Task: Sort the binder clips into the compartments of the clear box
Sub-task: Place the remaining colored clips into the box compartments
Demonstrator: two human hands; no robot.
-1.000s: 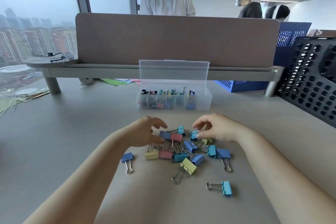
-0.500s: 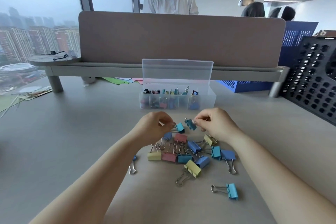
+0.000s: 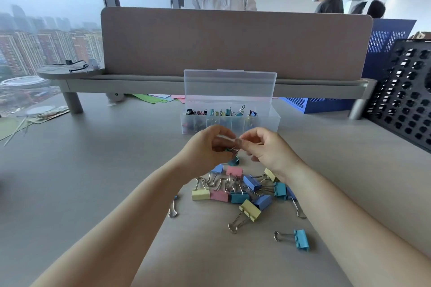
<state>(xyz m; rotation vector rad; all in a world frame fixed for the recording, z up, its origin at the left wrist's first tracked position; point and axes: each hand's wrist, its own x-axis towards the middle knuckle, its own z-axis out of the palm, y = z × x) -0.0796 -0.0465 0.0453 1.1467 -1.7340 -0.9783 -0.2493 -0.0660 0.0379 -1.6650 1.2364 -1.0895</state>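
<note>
Teal binder clip [image 3: 229,150] is pinched between the fingertips of the left hand [image 3: 208,148] and right hand [image 3: 264,150], both grips clenched on it above the tabletop [image 3: 93,182]; fingers and blur hide most of it. Loose clips [image 3: 239,197] lie just below, some under the right wrist. Beyond stands the open clear box [image 3: 270,123], its contents indistinct.

Clear box [image 3: 229,121]: translucent glossy plastic. Binder clips [image 3: 233,190]: matt painted bodies, shiny wire handles. Desk [image 3: 93,170]: smooth matt.
</note>
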